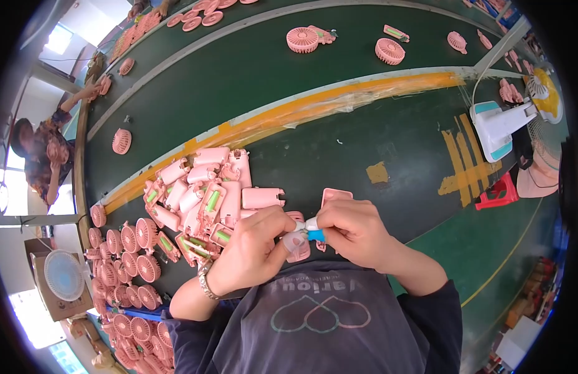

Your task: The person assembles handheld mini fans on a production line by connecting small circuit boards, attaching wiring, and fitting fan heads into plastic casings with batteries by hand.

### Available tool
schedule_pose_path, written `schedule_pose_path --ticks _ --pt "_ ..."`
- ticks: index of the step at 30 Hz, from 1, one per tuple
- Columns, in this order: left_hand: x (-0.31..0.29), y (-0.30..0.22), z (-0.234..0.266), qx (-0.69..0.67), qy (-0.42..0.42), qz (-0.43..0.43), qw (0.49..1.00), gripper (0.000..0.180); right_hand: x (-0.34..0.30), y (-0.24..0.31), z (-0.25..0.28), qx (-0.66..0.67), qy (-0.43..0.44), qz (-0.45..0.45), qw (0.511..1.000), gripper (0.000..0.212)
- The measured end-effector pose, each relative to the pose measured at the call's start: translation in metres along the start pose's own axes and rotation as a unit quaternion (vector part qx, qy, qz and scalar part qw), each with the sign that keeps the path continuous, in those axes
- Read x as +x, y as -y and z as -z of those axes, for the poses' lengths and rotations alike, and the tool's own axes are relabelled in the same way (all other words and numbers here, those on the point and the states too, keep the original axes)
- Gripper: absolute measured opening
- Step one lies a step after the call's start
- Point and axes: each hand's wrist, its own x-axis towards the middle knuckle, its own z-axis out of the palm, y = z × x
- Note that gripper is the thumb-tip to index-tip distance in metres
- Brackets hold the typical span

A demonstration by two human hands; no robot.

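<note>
My left hand (258,240) and my right hand (354,232) meet in front of my chest, fingertips pinched close together. White, see-through and blue bits (316,235) show at the fingertips; they look like finger covers, though I cannot be sure. Whatever lies between the fingers is too small or hidden to name. Just under and behind the fingers are pink plastic casing parts (336,195), partly covered by my hands. Left of them spreads a heap of pink handle casings (205,171), several with green strips inside.
Round pink fan heads (147,232) are piled at the left edge. Beyond an orange-taped divider (339,93), a green belt carries pink fan parts (302,40). A white-and-teal desk fan (498,131) and a red plastic stool (498,192) are at right. Another person (49,153) works far left.
</note>
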Motion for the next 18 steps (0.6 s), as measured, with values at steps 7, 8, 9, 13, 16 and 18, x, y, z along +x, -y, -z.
schedule_pose_path --ticks 7,8,9,13,16,18 --pt "0.071 0.067 0.034 0.031 -0.054 0.103 0.993 0.012 0.048 -0.071 -0.021 -0.116 -0.16 -0.014 0.98 0.022" --pt "0.091 0.077 0.042 0.1 -0.113 0.032 0.988 0.013 0.052 -0.073 -0.025 -0.113 -0.215 -0.05 0.969 0.025" --pt "0.105 0.084 0.047 0.092 -0.176 0.008 0.98 0.013 0.045 -0.071 -0.031 -0.057 -0.217 -0.096 0.97 0.031" --pt "0.143 0.116 0.058 0.232 -0.199 -0.031 0.952 0.02 -0.003 -0.084 -0.076 -0.136 0.012 -0.098 0.986 0.049" --pt "0.12 0.116 0.066 0.327 -0.182 0.013 0.927 0.024 -0.021 -0.089 -0.096 -0.161 0.129 -0.139 0.968 0.066" --pt "0.084 0.109 0.073 0.373 -0.106 0.079 0.918 0.032 -0.018 -0.096 -0.1 -0.184 0.129 -0.155 0.962 0.072"
